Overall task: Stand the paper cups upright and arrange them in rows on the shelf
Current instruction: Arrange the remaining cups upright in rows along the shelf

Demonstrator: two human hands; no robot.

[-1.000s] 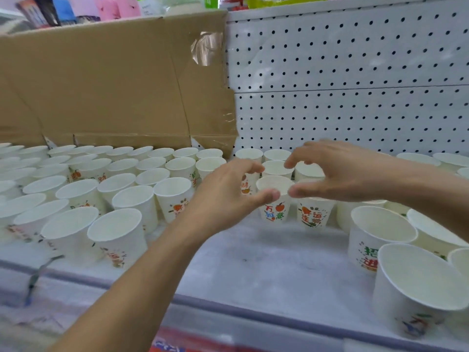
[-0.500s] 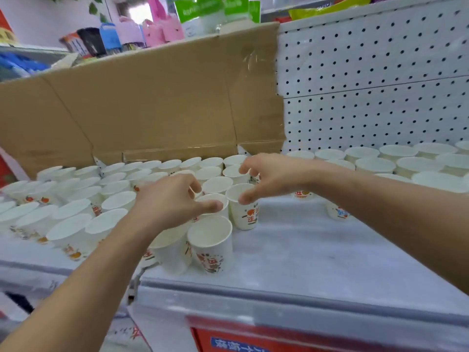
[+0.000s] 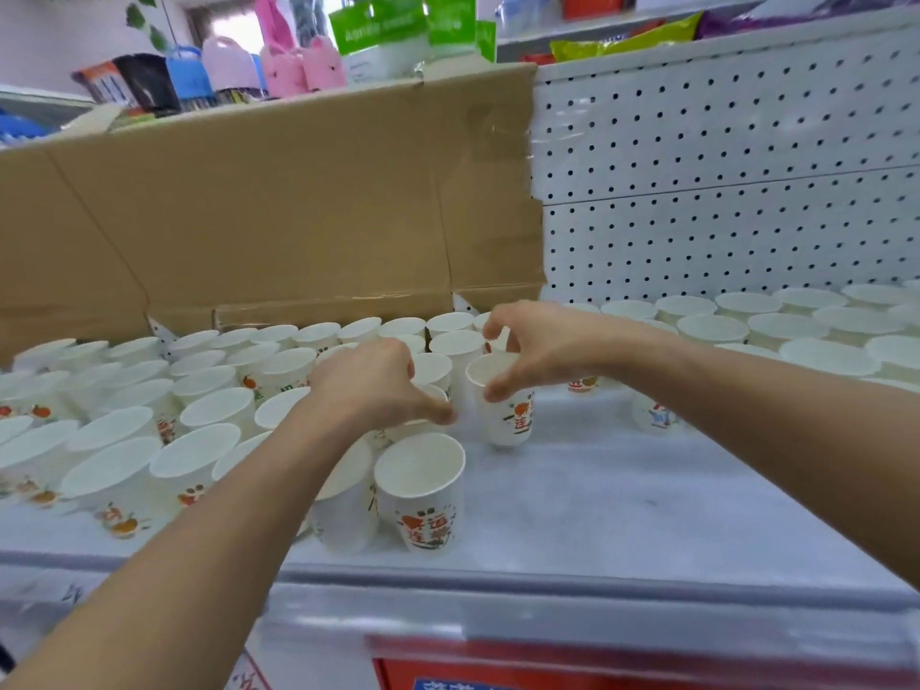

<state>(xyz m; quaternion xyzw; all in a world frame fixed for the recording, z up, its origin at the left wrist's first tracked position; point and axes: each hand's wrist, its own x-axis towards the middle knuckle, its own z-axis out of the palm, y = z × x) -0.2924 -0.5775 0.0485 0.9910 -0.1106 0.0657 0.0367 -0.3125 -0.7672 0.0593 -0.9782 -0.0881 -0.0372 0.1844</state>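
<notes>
At nine o'clock the paper cups (image 3: 124, 430) stand upright in packed rows on the shelf (image 3: 622, 510), backed by the cardboard sheet (image 3: 279, 206). My left hand (image 3: 371, 383) curls over one cup's rim among them — thumb pressed at its edge, though the hand hides the rest of the grip. At six o'clock a printed cup (image 3: 423, 490) stands free. My right hand (image 3: 542, 341) pinches the rim of an orange-printed cup (image 3: 505, 408). At two o'clock — more cups (image 3: 796, 326) line the pegboard (image 3: 722, 191).
</notes>
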